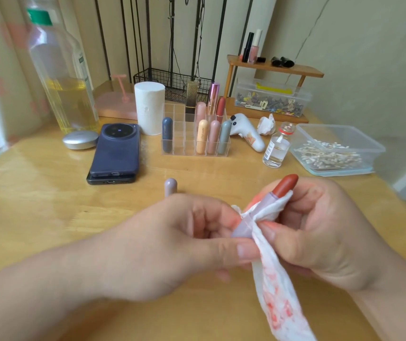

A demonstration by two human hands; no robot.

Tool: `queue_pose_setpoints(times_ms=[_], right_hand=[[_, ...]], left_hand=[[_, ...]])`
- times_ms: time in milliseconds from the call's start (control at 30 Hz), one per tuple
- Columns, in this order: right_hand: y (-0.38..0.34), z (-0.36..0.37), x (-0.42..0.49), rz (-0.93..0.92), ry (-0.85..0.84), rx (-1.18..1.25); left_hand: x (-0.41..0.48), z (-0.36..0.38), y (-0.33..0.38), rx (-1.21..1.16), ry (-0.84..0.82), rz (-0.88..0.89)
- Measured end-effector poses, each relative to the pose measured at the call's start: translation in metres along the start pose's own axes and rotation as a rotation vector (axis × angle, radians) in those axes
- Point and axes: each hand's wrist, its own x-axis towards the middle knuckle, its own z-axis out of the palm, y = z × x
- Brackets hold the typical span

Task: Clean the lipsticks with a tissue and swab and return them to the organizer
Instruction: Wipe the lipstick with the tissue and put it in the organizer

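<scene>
Pinched above the yellow wooden tabletop (49, 217), near mid-frame: lilac-tubed lipstick with red-brown bullet wound out (285, 186), tip toward 1 o'clock. Left hand (184, 244), fingers clamped on the tube's base. Right hand (320, 230), fingers curled, pressing a white tissue blotched red (278, 303) round the tube's collar.

Likely trouble:
- Denting or snapping the bare bullet under a sideways squeeze.
- Wiping old red back onto the tube from the stained tissue.
- Tipping the lilac cap (170, 187), upright at 11 o'clock of the hands, with a stray wrist.

Counted:
- One lipstick in hand and one loose cap.
- Eight capped lipsticks upright in the clear acrylic organizer (179, 143) at 12 o'clock.
- Toward 1 o'clock, one small glass vial (276, 148).
- Next to the vial, one clear plastic tub (337, 126) of cotton swabs, too many to count.
- At 11 o'clock, one white tissue roll (149, 107) and two stacked dark phones (115, 148).
</scene>
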Motion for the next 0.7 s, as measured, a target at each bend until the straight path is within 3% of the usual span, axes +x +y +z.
queue_pose_setpoints(times_ms=[67,100,333,400,467,567,633,700], right_hand=[[0.003,-0.002,0.000,0.001,-0.090,0.010],[0.005,-0.003,0.000,0.010,-0.116,0.031],[0.005,-0.002,0.001,-0.020,-0.010,-0.009],[0.005,-0.001,0.001,-0.032,-0.020,-0.025],[0.005,-0.001,0.002,-0.054,-0.035,-0.049],[0.007,-0.003,0.001,-0.016,-0.090,0.005],[0.007,-0.005,0.001,0.026,-0.114,0.011],[0.006,-0.005,0.001,0.027,-0.111,-0.018]], left_hand=[[0.000,-0.007,-0.003,-0.053,-0.177,-0.041],[0.000,-0.008,-0.004,-0.034,-0.186,-0.047],[-0.007,0.013,-0.005,0.350,0.342,0.104],[-0.008,0.015,-0.007,0.396,0.416,0.116],[-0.005,0.009,-0.009,0.328,0.295,0.076],[-0.002,-0.005,-0.005,0.067,-0.115,-0.013],[-0.003,-0.007,-0.002,0.046,-0.161,-0.039],[-0.003,-0.003,-0.003,0.121,-0.052,-0.003]])
